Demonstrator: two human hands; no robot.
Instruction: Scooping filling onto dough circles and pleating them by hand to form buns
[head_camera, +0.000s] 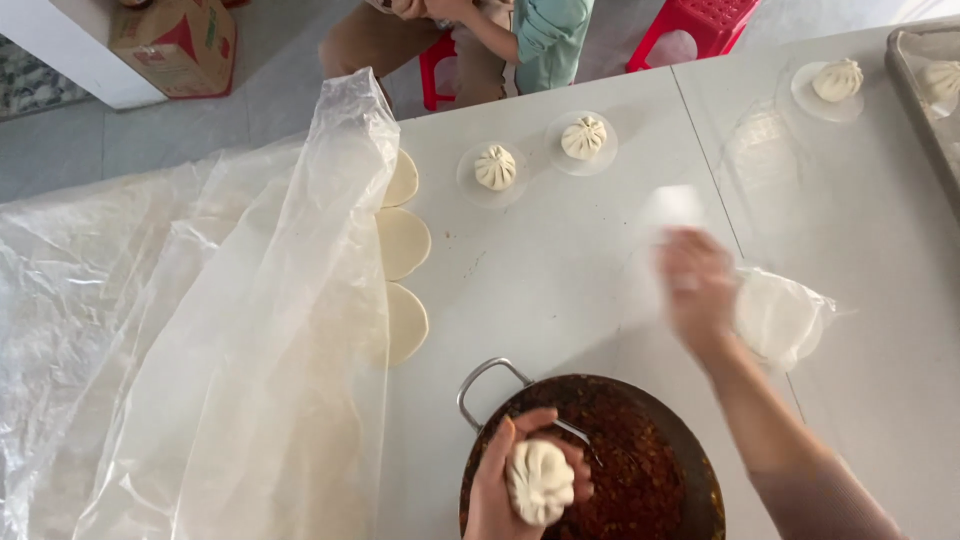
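Observation:
My left hand (500, 485) holds a pleated white dough bun (540, 482) over a dark metal pot (690, 450) of reddish-brown minced filling. A spoon handle sticks up from the filling beside that hand. My right hand (697, 283) is blurred with motion, reaching out over the white table (560, 270). It pinches a thin round white paper liner (674, 208). Just right of it lies a plastic bag (782, 318) with a stack of such liners.
Three finished buns (495, 167) (584, 138) (838, 80) sit on liners at the table's far side. A metal tray (925, 110) with another bun is at the far right. Flat dough rounds (402, 242) lie under clear plastic sheeting (250, 330). A seated person, red stools and a cardboard box are beyond.

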